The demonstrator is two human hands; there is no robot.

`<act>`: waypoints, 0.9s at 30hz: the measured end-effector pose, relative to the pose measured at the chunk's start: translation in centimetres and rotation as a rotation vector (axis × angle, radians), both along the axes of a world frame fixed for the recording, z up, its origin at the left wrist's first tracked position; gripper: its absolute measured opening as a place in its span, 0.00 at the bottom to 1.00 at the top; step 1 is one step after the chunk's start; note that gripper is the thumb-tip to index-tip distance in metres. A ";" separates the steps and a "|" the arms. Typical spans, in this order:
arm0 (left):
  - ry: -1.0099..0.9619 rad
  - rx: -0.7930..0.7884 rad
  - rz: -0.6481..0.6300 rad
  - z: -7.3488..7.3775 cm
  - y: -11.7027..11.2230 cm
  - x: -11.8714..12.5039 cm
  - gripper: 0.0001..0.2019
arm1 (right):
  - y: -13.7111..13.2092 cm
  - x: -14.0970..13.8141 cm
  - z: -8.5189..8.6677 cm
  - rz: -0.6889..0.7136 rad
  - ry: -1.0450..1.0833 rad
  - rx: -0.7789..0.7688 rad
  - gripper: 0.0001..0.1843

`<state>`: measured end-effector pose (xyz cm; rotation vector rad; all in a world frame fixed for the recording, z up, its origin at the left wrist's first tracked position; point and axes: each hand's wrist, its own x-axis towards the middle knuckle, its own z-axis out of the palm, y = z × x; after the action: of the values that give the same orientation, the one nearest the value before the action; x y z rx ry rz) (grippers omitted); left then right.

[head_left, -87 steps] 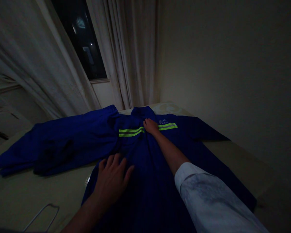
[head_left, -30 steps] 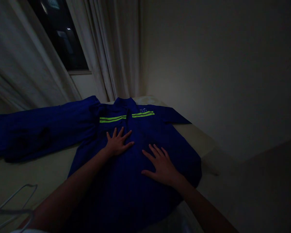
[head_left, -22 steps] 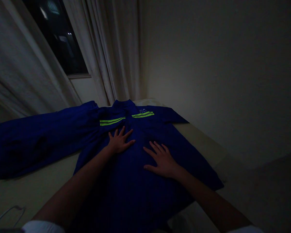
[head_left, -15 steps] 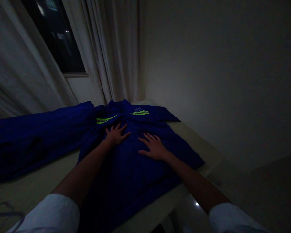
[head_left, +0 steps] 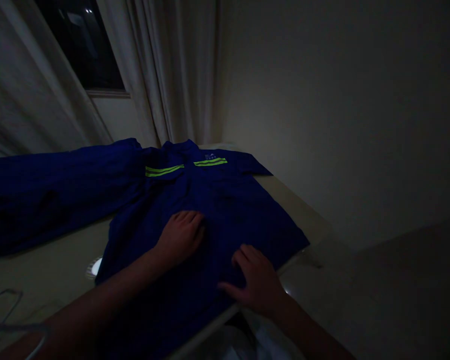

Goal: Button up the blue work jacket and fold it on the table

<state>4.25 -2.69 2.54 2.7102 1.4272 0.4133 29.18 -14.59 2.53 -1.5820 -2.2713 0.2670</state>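
Both hands have slid back along the blue jacket (head_left: 217,200) toward the near edge of the desk (head_left: 296,205). Half a second ago they lay side by side, fingers spread, farther up the desk on the jacket's chest, just short of the yellow stripes (head_left: 164,170). Now a wide stretch of bare cloth separates them from those stripes.

The left hand (head_left: 180,236) rests on the middle of the jacket. Its fingers, spread before, are now curled under at the knuckles; in this dim light I cannot tell whether it has gathered any cloth or only presses on it. The right hand (head_left: 258,284) lies released and flat, thumb out, on the hem right at the desk's near edge.

The jacket itself has hardly shifted. It lies face up on the desk, collar toward the far end by the curtain (head_left: 172,75) and hem at the near edge. One long sleeve (head_left: 60,185) is stretched out across the desk's left side. The front panel the hands passed over looks flat and smooth.

A wire hanger (head_left: 7,320) lies on the desk's near left corner, well apart from both hands.
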 end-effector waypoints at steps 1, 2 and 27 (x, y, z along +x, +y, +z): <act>-0.014 0.008 -0.034 -0.5 -2.0 0.4 0.24 | -1.1 -0.2 -0.4 -0.007 -0.040 0.000 0.25; -0.027 0.028 -0.060 -1.1 -3.7 0.6 0.27 | -1.8 -0.4 -0.8 -0.019 -0.080 0.009 0.22; -0.068 0.020 -0.247 -4.0 -7.2 -0.1 0.56 | 0.4 5.6 -1.1 -0.183 0.064 -0.035 0.30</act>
<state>4.18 -9.92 -1.43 2.8096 1.0594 0.4994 34.80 -14.20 1.47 -1.7588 -2.0686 0.3053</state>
